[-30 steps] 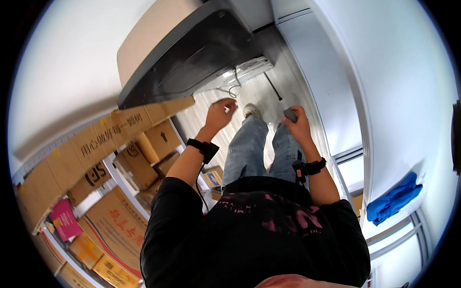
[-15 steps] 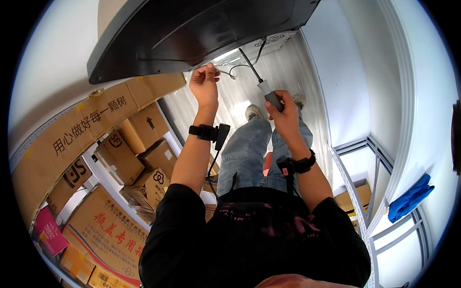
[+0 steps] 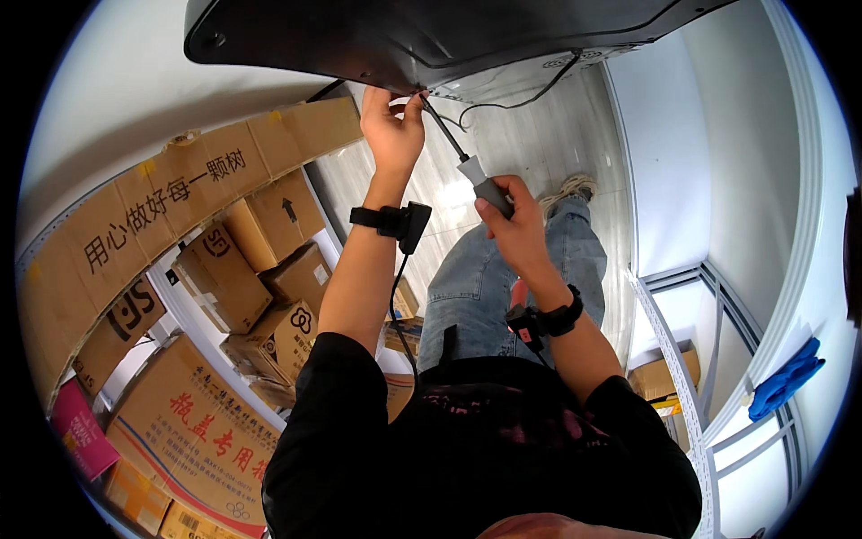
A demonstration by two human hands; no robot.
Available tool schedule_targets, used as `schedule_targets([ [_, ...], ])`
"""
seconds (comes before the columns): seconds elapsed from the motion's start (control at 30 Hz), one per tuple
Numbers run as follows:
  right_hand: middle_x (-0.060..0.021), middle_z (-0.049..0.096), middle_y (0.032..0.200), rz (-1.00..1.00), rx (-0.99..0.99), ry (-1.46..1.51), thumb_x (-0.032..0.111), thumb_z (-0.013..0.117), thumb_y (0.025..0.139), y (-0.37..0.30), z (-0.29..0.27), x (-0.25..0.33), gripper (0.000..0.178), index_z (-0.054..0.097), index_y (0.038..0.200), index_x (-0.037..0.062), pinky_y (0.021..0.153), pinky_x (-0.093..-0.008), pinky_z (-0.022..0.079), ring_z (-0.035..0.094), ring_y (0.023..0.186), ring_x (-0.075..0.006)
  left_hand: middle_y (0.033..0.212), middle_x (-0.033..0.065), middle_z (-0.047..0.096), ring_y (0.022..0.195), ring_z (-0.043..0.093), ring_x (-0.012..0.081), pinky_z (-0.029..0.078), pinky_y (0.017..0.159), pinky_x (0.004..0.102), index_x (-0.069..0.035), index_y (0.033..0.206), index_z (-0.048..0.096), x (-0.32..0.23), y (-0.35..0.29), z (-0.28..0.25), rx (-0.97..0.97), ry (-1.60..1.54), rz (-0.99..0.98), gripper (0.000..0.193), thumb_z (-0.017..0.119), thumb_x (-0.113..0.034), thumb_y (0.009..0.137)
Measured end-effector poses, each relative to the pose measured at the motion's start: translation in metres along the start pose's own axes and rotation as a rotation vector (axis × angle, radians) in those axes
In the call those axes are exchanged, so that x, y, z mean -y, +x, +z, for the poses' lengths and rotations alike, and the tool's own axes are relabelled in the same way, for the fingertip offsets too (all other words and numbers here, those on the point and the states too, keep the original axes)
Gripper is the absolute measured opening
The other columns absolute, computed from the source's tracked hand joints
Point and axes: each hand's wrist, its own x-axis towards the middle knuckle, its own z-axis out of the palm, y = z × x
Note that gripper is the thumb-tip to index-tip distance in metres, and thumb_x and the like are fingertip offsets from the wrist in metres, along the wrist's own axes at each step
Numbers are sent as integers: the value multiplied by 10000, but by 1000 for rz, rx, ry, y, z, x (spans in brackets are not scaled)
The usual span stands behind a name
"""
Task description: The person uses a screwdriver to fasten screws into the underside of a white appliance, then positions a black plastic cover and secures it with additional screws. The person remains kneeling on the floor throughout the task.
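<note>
A large black panel, its underside curved and glossy, hangs across the top of the view. My left hand is raised to the panel's near edge with thumb and fingers curled together; what they pinch is hidden by the fingers and the edge. My right hand grips the grey handle of a screwdriver. The dark shaft slants up and left, its tip at the panel's edge right beside my left fingertips. A thin black cable loops down from under the panel, to the right of the shaft.
Cardboard boxes fill a shelf on the left, behind a long cardboard strip. On the right stand a white wall and a metal rack, with blue gloves or cloth hanging there. Pale floor lies below.
The screwdriver's tip has come left to my left fingertips at the panel's edge. My right hand has shifted slightly left and down. In view, the panel has moved up and right.
</note>
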Motion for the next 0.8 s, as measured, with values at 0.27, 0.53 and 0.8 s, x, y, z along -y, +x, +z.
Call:
schedule_targets([
  [0.27, -66, 594, 799, 17, -32, 116, 132, 647, 828, -3, 19, 8, 249, 528, 1012, 14, 473, -267, 434, 534, 525, -102, 897, 76, 594, 688, 625, 141, 511, 542, 230, 15, 883, 629, -11, 3, -3, -3, -4, -6, 181, 674, 93, 725],
  [0.53, -73, 579, 843, -155, -169, -50, 122, 661, 812, -4, 27, -2, 249, 551, 1008, 15, 542, -274, 454, 571, 625, -131, 882, 73, 594, 690, 632, 139, 499, 526, 222, 13, 904, 643, -11, 4, -5, 4, 14, 18, 211, 647, 117, 721],
  [0.8, -129, 606, 991, 391, 45, 597, 278, 671, 833, 2, 25, -6, 433, 511, 1176, 69, 761, -323, 509, 623, 782, -180, 878, 69, 596, 694, 641, 149, 501, 522, 226, -3, 861, 664, -7, 6, -7, 0, 41, 30, 192, 634, 122, 719],
])
